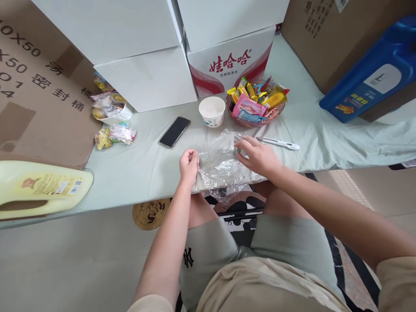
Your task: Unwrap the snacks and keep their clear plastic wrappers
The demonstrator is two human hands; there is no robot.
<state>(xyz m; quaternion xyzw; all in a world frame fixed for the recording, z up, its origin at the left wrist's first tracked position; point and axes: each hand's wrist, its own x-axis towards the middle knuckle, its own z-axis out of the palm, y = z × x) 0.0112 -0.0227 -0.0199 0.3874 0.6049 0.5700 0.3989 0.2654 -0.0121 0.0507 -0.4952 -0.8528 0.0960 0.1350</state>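
Observation:
A clear, crinkled plastic bag lies between my hands, its near end hanging over the table's front edge. At its left edge my left hand is closed, fingers pinching the plastic. My right hand is over the bag's right side, fingers curled at a small printed label; whether they grip it is hidden. A white utility knife rests just beyond that hand. Behind the bag stands a white paper cup with a blue print. Beside it, a pink glass bowl is heaped with wrapped snacks.
A black phone lies left of the cup. Wrapped candies sit at the left. White boxes and a cardboard box stand behind. A yellow jug and a blue jug flank the table.

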